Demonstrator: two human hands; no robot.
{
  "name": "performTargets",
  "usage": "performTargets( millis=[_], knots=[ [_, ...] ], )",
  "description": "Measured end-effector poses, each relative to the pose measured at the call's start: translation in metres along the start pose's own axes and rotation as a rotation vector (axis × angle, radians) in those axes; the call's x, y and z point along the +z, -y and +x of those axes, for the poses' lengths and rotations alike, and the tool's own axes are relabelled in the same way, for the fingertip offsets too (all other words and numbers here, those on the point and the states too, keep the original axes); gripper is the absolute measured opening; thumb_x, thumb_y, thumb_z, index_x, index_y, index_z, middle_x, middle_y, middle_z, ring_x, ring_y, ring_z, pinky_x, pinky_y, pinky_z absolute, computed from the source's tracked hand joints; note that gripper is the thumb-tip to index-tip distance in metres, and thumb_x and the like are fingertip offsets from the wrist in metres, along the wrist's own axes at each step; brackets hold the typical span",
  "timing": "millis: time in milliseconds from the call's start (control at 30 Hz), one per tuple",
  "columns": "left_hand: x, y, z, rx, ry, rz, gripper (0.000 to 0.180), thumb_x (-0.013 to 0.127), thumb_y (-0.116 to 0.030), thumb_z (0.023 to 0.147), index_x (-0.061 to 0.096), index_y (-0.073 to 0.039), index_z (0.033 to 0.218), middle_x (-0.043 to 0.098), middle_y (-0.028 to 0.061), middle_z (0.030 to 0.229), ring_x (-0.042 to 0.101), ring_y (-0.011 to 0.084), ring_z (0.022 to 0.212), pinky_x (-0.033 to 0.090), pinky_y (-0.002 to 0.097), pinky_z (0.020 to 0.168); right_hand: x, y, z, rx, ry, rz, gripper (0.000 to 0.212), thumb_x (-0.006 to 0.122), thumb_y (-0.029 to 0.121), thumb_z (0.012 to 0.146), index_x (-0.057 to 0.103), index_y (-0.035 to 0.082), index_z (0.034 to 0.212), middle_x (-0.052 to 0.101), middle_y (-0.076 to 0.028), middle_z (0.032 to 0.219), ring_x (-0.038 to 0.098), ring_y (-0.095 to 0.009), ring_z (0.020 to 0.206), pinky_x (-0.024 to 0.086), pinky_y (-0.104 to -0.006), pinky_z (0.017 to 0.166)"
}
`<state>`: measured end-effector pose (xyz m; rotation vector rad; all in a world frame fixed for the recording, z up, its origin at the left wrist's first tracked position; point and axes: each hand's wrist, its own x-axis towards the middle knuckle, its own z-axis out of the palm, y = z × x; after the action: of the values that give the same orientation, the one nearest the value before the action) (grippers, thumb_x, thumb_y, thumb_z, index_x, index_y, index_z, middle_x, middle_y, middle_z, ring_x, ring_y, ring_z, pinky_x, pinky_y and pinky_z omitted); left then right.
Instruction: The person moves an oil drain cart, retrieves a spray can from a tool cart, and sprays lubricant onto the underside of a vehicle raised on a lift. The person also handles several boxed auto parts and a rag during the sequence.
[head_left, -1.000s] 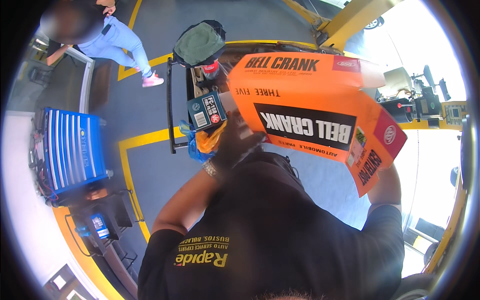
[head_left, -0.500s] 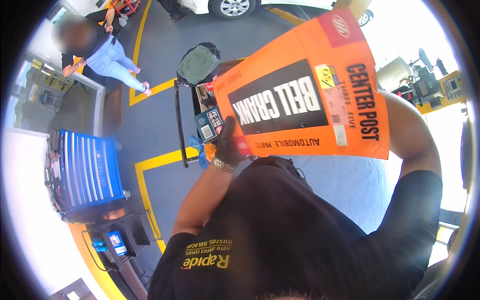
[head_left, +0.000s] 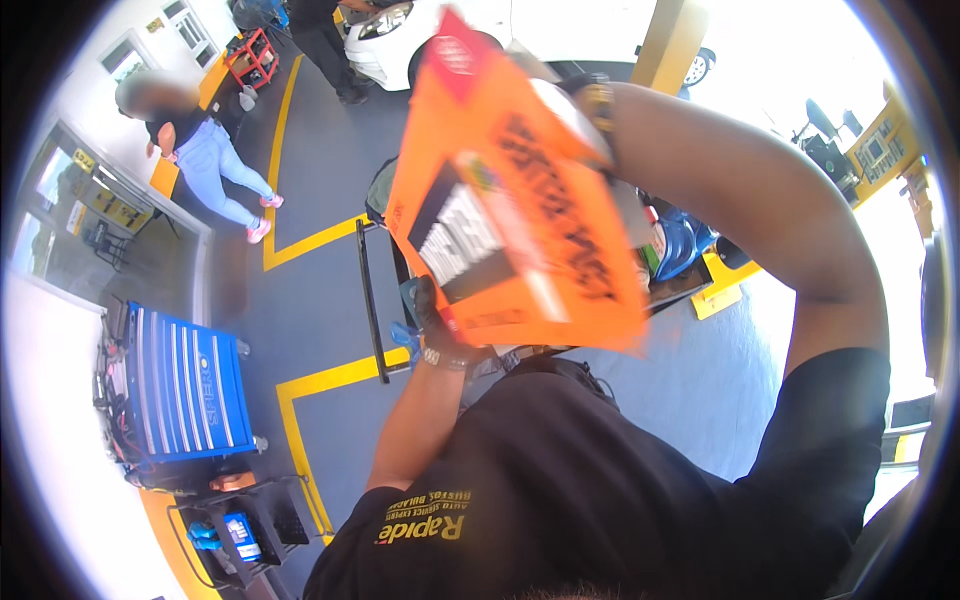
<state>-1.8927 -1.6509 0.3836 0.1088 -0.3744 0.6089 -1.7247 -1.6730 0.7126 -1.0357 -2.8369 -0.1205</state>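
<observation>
A flat orange parts packet [head_left: 510, 230], with a black panel and a red corner, stands tilted in front of me and is blurred by motion. My left hand [head_left: 440, 325], in a dark glove below a metal watch band, closes round its lower left edge. My right arm curves up to the packet's far right side, with a dark band at the wrist. There my right hand [head_left: 588, 88] shows only in part, and its fingers are hidden behind the packet. A pale grey-white surface [head_left: 575, 118] shows beside that wrist; I cannot make out what it is.
Behind the packet, a dark cart [head_left: 368, 290] carries a blue plastic item [head_left: 683, 240]. A blue tool chest [head_left: 190, 380] and a black trolley [head_left: 265, 500] stand at left. One person [head_left: 205, 150] stands far left, another [head_left: 325, 45] near a white car [head_left: 480, 30].
The packet has swung to a steeper tilt and shifted left. My right arm has come up and over its far side. The person at left has turned, and the view has shifted.
</observation>
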Motion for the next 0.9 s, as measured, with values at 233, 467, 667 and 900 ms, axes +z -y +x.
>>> performTargets(
  millis=[233, 467, 667, 900],
  knots=[
    [0.001, -0.04, 0.006, 0.338, -0.31, 0.257, 0.076, 0.063, -0.055, 0.096, 0.044, -0.01, 0.155, 0.055, 0.0193, 0.147, 0.061, 0.0365, 0.128, 0.049, 0.0567, 0.106, -0.022, -0.026, -0.059, -0.001, -0.5, -0.172, 0.03, 0.07, 0.022, 0.096, 0.07, 0.009, 0.124, 0.071, -0.013, 0.12, 0.069, -0.032, 0.11, 0.055, -0.0417, 0.097],
    [0.021, -0.048, 0.003, 0.321, -0.219, 0.335, 0.074, 0.062, -0.053, 0.097, 0.044, -0.01, 0.155, 0.056, 0.0202, 0.146, 0.062, 0.0366, 0.126, 0.051, 0.0555, 0.103, 0.035, -0.069, -0.047, 0.036, -0.692, -0.066, 0.032, 0.069, 0.021, 0.098, 0.067, 0.007, 0.127, 0.065, -0.015, 0.131, 0.07, -0.029, 0.111, 0.057, -0.0379, 0.091],
    [0.025, -0.029, -0.013, 0.266, -0.207, 0.331, 0.073, 0.061, -0.052, 0.098, 0.044, -0.01, 0.155, 0.056, 0.0209, 0.145, 0.062, 0.0366, 0.125, 0.052, 0.0544, 0.1, 0.042, -0.076, -0.017, -0.262, -0.598, -0.062, 0.043, 0.057, 0.006, 0.094, 0.061, 0.007, 0.137, 0.066, -0.011, 0.131, 0.06, -0.031, 0.125, 0.053, -0.0395, 0.101],
    [0.025, -0.004, -0.028, 0.152, -0.209, 0.226, 0.071, 0.059, -0.051, 0.099, 0.044, -0.009, 0.154, 0.057, 0.0218, 0.143, 0.063, 0.0366, 0.124, 0.054, 0.0531, 0.097, 0.022, -0.067, 0.016, -0.467, -0.41, 0.042, 0.043, 0.06, 0.025, 0.103, 0.057, 0.013, 0.145, 0.068, -0.011, 0.122, 0.069, -0.027, 0.104, 0.054, -0.0332, 0.087]
  ],
)
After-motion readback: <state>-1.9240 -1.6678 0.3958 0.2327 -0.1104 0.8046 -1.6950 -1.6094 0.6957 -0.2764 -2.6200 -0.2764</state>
